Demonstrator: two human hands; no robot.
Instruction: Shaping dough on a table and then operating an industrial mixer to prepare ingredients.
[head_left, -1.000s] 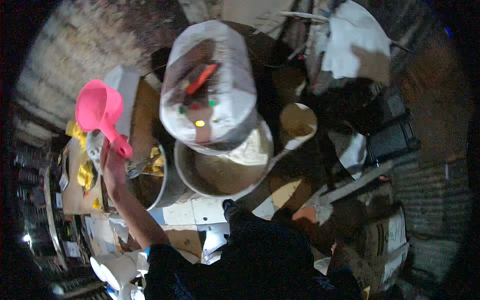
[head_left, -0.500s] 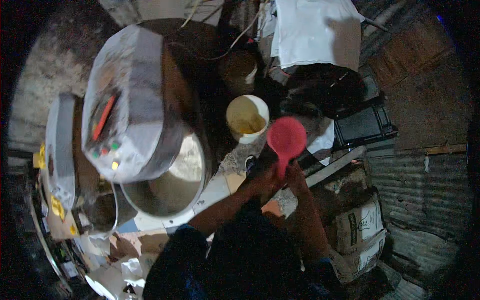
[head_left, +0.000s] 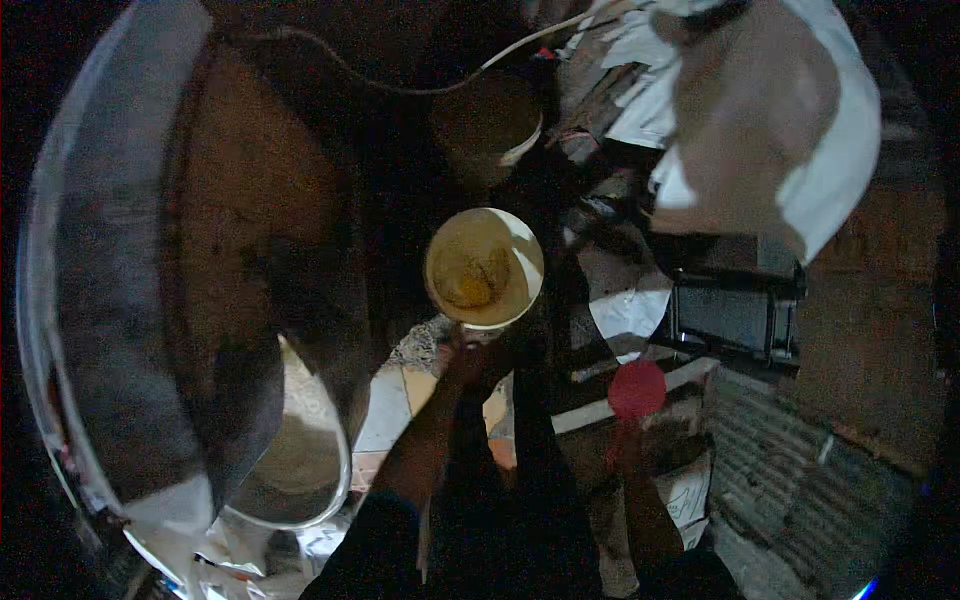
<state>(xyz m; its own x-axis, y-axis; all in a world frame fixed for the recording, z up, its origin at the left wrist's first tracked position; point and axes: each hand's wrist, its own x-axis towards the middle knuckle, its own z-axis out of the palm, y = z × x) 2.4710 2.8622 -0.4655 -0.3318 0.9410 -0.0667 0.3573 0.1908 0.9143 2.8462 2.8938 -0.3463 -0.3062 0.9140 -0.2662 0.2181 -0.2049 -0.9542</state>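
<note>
A round white bucket point(head_left: 535, 262) stands in the middle, with yellowish-brown matter at its bottom. At the bucket's near rim, my left hand point(head_left: 468, 362) is closed on the edge; its fingers are dark and partly hidden. Off to the right, my right hand point(head_left: 628, 450) grips the handle of a pink round-headed scoop point(head_left: 638, 388). The scoop is apart from the bucket, and what it holds, if anything, is too dim to see.
A large machine housing point(head_left: 110, 270) fills the left, with a wide pale tub point(head_left: 345, 480) below it. Behind the bucket is another dim bucket point(head_left: 525, 145). White sacking point(head_left: 850, 130) lies far right, near a black frame point(head_left: 735, 310) and corrugated metal point(head_left: 780, 460).
My hands, formerly together at the scoop, have separated. The left has moved to the bucket's rim; the right has carried the scoop right and nearer. The view has shifted closer to the machine.
</note>
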